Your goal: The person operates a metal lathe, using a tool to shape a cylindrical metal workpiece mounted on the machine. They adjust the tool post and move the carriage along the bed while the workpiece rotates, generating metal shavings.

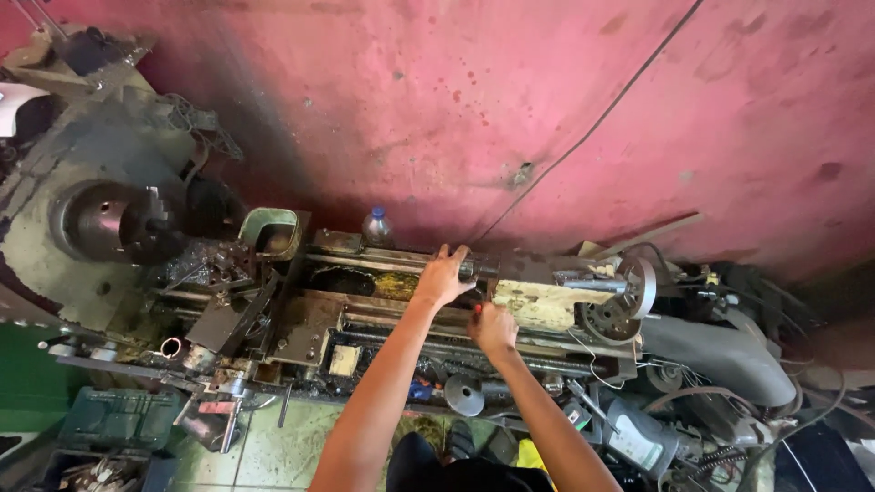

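Two hands work at the tailstock [547,301] end of a grimy lathe [301,310], seen from my head camera looking down. My left hand [444,275] lies spread, fingers wide, over the dark quill [478,269] jutting from the tailstock toward the chuck [109,220]. My right hand [492,326] is closed around a small red-tipped thing [476,310] just beside the tailstock body; I cannot tell what it is. I judge this a tailstock adjustment in progress. A next move would call for steadying the quill while the right hand works. A plastic bottle [376,226] stands behind, against the pink wall [510,100].
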